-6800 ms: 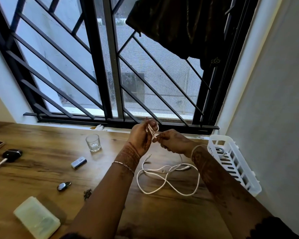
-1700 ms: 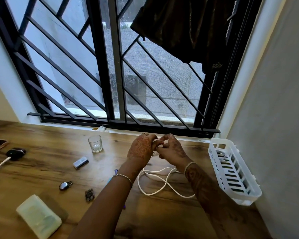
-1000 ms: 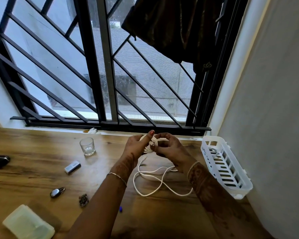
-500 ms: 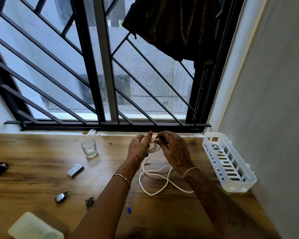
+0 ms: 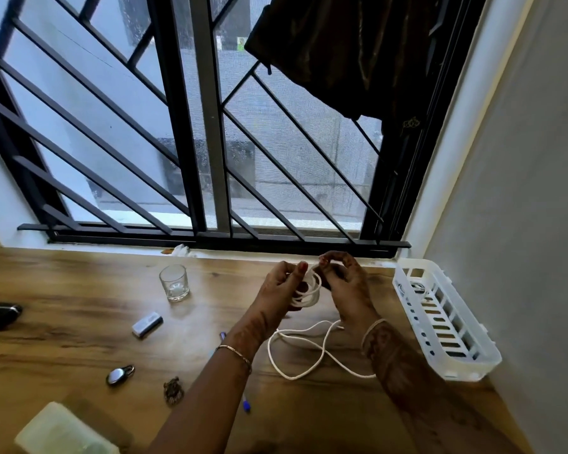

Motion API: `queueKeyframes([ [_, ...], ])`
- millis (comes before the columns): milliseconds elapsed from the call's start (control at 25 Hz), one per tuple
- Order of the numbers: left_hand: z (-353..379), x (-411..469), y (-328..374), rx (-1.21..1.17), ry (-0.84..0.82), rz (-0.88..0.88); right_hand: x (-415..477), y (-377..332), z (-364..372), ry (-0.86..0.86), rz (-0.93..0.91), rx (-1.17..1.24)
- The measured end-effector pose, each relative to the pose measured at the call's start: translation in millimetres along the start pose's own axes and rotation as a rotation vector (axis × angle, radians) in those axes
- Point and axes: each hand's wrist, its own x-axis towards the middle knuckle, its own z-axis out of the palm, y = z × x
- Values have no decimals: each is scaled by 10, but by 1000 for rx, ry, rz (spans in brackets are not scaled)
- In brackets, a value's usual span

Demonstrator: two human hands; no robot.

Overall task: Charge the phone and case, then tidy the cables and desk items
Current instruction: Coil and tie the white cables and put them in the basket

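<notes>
Wooden surface (image 5: pixel 63 280) below a barred window, read from left to right. At the far left edge lies a black charging case (image 5: pixel 0 316) with a white lead at its near end; a pale translucent box (image 5: pixel 63 434) sits at the lower left; further in are a small white block (image 5: pixel 147 324), a small metal padlock (image 5: pixel 120 375), an empty glass tumbler (image 5: pixel 174 282) and a small dark ornament (image 5: pixel 173 390); a blue-tipped pen (image 5: pixel 246 404) lies partly hidden under the left forearm.

At centre the left hand (image 5: pixel 281 290) has its fingers curled round a small coil of white cable (image 5: pixel 309 291), raised above the surface; the right hand (image 5: pixel 345 283) is curled too, its fingertips pinching a strand at the top of the coil. The uncoiled part (image 5: pixel 305 348) trails down to the surface and lies there in loose, crossing loops between the two forearms.

The cable is thin, round and plain white; it is probably light and limp, with enough spring for the turns to open if released; the best hold is likely across all turns at once, and the loose part may snag where its loops cross.

At the right, against the wall, stands a white slotted basket (image 5: pixel 446 322); something white lies in its far end, too small to identify.
</notes>
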Motion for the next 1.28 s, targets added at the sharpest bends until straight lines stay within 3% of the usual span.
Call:
queueKeyframes([
  [160, 56, 18, -79, -56, 103, -21, -72, 172, 58, 31, 208, 81],
  [320, 107, 58, -48, 5, 265, 96, -121, 153, 82, -46, 240, -14],
  [520, 173, 60, -27, 117, 289, 204, -97, 9, -8, -188, 317, -164],
  [800, 274, 62, -45, 429, 347, 373, -32, -59, -85, -259, 185, -385],
  [1080, 240, 100, -89, 591, 138, 491, 16, -2, -140, -104, 484, -264],
  [1280, 187, 127, -114, 718, 42, 538, 66, 55, -190, -94, 508, -263],
])
